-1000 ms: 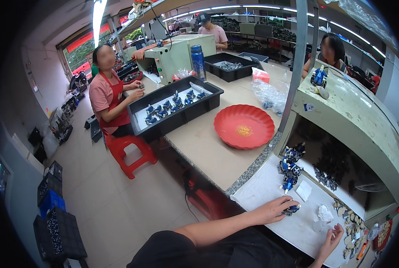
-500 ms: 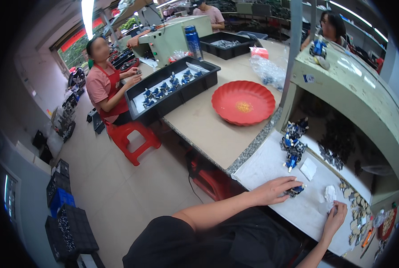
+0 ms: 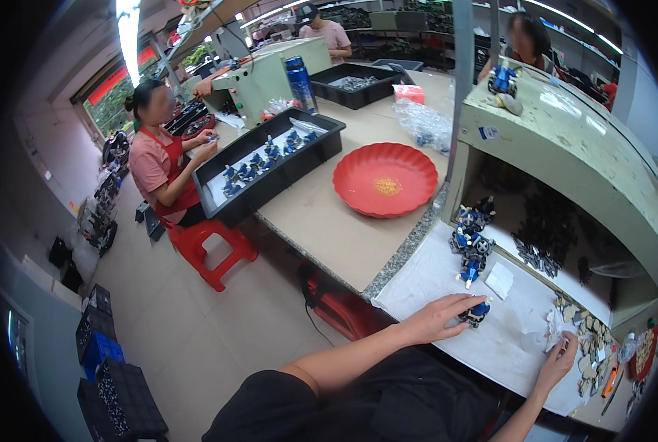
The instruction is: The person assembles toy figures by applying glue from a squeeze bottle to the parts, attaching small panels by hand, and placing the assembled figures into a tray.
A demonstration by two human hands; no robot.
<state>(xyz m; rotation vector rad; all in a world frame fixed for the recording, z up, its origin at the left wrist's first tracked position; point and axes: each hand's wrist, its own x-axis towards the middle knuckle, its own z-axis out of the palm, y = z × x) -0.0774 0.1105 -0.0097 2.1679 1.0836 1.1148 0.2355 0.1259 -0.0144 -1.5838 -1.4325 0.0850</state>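
My left hand (image 3: 441, 318) rests on the white work surface, its fingers closed around a small blue-and-black toy figure with wheels (image 3: 476, 314). Farther off, in front of the machine opening, several similar blue toy figures (image 3: 471, 241) stand close together. A folded white pad (image 3: 499, 281) lies between them and my left hand. My right hand (image 3: 557, 362) pinches a crumpled white tissue (image 3: 556, 321) at the right side of the surface. Just left of that hand stands a small translucent cup (image 3: 533, 341).
A pale green machine housing (image 3: 565, 136) arches over the right side. Beige pieces (image 3: 593, 346) and an orange-handled tool (image 3: 610, 381) lie at far right. A red scalloped tray (image 3: 358, 193) and a black bin of blue figures (image 3: 288, 173) sit beyond. A co-worker (image 3: 156, 147) sits at left.
The tissue and my right hand have shifted right, away from the cup, which now shows more. My left hand keeps its hold on the toy figure. The whole view has turned slightly.
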